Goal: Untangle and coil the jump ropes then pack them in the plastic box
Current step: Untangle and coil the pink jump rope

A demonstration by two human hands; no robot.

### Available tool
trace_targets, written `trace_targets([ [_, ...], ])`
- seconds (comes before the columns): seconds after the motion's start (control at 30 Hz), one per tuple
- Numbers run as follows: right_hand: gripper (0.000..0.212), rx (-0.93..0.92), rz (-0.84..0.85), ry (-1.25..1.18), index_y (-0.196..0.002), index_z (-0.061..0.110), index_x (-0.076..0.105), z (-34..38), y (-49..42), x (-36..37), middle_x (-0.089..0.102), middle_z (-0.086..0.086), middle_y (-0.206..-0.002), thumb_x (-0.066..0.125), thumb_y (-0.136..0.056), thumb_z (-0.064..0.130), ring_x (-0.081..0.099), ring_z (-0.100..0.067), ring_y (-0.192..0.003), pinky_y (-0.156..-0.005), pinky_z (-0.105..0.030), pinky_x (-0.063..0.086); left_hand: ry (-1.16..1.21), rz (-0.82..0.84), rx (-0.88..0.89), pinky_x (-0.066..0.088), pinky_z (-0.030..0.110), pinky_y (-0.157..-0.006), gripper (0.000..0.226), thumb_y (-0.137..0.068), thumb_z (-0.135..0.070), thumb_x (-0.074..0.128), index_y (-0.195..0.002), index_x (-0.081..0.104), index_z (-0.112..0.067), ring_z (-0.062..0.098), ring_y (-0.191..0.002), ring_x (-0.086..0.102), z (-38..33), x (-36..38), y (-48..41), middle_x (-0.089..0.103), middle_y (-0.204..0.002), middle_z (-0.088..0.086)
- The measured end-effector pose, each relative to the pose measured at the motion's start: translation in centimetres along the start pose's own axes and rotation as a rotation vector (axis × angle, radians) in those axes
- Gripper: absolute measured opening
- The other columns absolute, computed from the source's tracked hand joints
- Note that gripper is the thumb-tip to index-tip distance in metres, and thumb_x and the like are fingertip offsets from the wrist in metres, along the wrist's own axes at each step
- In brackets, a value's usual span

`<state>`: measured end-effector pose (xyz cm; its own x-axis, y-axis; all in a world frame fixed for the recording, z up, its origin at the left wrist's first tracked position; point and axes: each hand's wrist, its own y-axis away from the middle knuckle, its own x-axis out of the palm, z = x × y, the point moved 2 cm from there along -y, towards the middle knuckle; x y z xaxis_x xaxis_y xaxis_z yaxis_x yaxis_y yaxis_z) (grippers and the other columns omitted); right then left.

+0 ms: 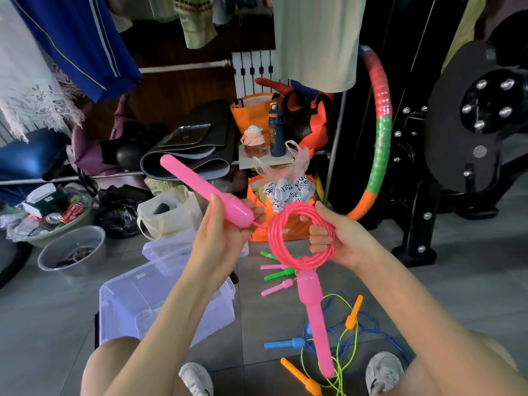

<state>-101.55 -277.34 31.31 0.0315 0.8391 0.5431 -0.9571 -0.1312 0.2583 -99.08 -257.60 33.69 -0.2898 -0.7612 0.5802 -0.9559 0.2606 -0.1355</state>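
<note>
My right hand (340, 238) grips a coiled pink jump rope (288, 224), its loops wound round my fingers. One pink handle (314, 315) hangs down from the coil. My left hand (223, 232) holds the other pink handle (200, 184), which points up and to the left. A clear plastic box (137, 298) stands open on the floor under my left forearm, its lid (168, 247) lying behind it. On the floor to the right lie tangled blue and yellow-green ropes (348, 338) with blue and orange handles, and small green and pink handles (277, 278).
An orange bag (257, 204) and a white bag (168, 212) stand behind the box. Two basins (71, 250) sit at the left. A striped hoop (380, 132) leans against black gym equipment (468, 124) at the right. My shoes (383, 372) are at the bottom edge.
</note>
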Motion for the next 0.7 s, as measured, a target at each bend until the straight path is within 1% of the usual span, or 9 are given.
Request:
trace_targets([
  [0.07, 0.031, 0.011, 0.025, -0.06, -0.081, 0.007, 0.055, -0.1, 0.4, 0.2, 0.037, 0.005, -0.04, 0.046, -0.086, 0.036, 0.03, -0.005, -0.03, -0.036, -0.017, 0.029, 0.272, -0.056, -0.061, 0.049, 0.025, -0.057, 0.038, -0.087, -0.048, 0.04, -0.088, 0.049, -0.011, 0.016, -0.061, 0.053, -0.3, 0.0, -0.9, 0.057, -0.069, 0.003],
  [0.13, 0.026, 0.008, 0.018, -0.033, -0.079, 0.01, 0.054, -0.1, 0.8, 0.2, 0.039, 0.004, -0.041, 0.047, -0.089, 0.032, 0.032, -0.006, -0.032, -0.037, -0.018, 0.033, 0.347, -0.119, -0.065, 0.042, 0.022, -0.051, 0.037, -0.095, -0.047, 0.033, -0.091, 0.048, -0.013, 0.014, -0.06, 0.045, -0.5, -0.7, -1.7, 0.05, -0.071, 0.002],
  [0.2, 0.028, 0.038, -0.035, 0.039, -0.077, 0.01, 0.054, -0.4, 0.8, -0.1, 0.039, 0.004, -0.042, 0.046, -0.094, 0.03, 0.033, -0.007, -0.033, -0.038, -0.019, 0.035, 0.18, -0.122, -0.045, 0.041, 0.022, -0.051, 0.038, -0.098, -0.044, 0.028, -0.098, 0.053, -0.016, 0.014, -0.061, 0.046, -0.4, -1.1, -1.7, 0.05, -0.07, 0.002],
  [0.3, 0.029, 0.097, -0.136, 0.071, -0.082, 0.005, 0.055, -0.6, 0.7, -0.5, 0.04, 0.003, -0.039, 0.048, -0.093, 0.032, 0.034, -0.007, -0.03, -0.035, -0.019, 0.033, -0.444, 0.026, -0.007, 0.041, 0.015, -0.059, 0.037, -0.102, -0.031, 0.023, -0.101, 0.058, -0.017, 0.002, -0.059, 0.051, 0.2, 0.3, -0.1, 0.057, -0.067, -0.007],
  [0.37, 0.034, 0.129, -0.133, 0.027, -0.084, 0.001, 0.058, -0.2, 0.8, -0.3, 0.041, 0.002, -0.04, 0.047, -0.094, 0.031, 0.035, -0.006, -0.03, -0.035, -0.017, 0.033, -0.761, 0.163, 0.056, 0.042, 0.008, -0.067, 0.032, -0.1, -0.028, 0.03, -0.099, 0.062, -0.025, -0.006, -0.068, 0.055, 0.7, 0.9, 0.6, 0.062, -0.078, -0.012],
  [0.43, 0.036, 0.161, -0.083, -0.033, -0.077, 0.001, 0.062, 0.3, 1.1, 0.1, 0.041, 0.002, -0.042, 0.047, -0.093, 0.03, 0.036, -0.007, -0.032, -0.038, -0.016, 0.033, -0.863, 0.245, 0.113, 0.042, 0.007, -0.077, 0.026, -0.093, -0.034, 0.038, -0.098, 0.063, -0.032, -0.006, -0.085, 0.057, 0.7, 0.5, 0.7, 0.065, -0.096, -0.006],
  [0.5, 0.039, 0.183, -0.044, -0.065, -0.069, 0.004, 0.066, 0.7, 1.3, 0.4, 0.042, 0.001, -0.046, 0.048, -0.092, 0.029, 0.038, -0.007, -0.035, -0.04, -0.017, 0.034, -0.867, 0.251, 0.146, 0.042, 0.012, -0.08, 0.022, -0.092, -0.04, 0.047, -0.098, 0.067, -0.034, 0.001, -0.092, 0.057, 0.3, -0.2, 0.3, 0.065, -0.102, 0.004],
  [0.6, 0.036, 0.191, -0.031, -0.065, -0.071, 0.006, 0.066, 1.2, 1.5, 0.6, 0.045, 0.0, -0.048, 0.048, -0.094, 0.027, 0.041, -0.009, -0.036, -0.04, -0.017, 0.038, -0.941, 0.34, 0.195, 0.043, 0.016, -0.078, 0.017, -0.083, -0.05, 0.057, -0.093, 0.07, -0.047, 0.004, -0.087, 0.055, 0.2, -1.1, -0.2, 0.06, -0.092, 0.0],
  [0.7, 0.028, 0.171, -0.024, -0.006, -0.08, 0.008, 0.064, 1.7, 1.6, 0.9, 0.054, -0.002, -0.055, 0.047, -0.095, 0.026, 0.054, -0.014, -0.042, -0.046, -0.024, 0.05, -1.091, 0.383, 0.232, 0.036, 0.01, -0.069, 0.024, -0.083, -0.032, 0.063, -0.097, 0.068, -0.05, -0.001, -0.075, 0.049, 0.0, -1.6, -0.5, 0.052, -0.085, -0.001],
])
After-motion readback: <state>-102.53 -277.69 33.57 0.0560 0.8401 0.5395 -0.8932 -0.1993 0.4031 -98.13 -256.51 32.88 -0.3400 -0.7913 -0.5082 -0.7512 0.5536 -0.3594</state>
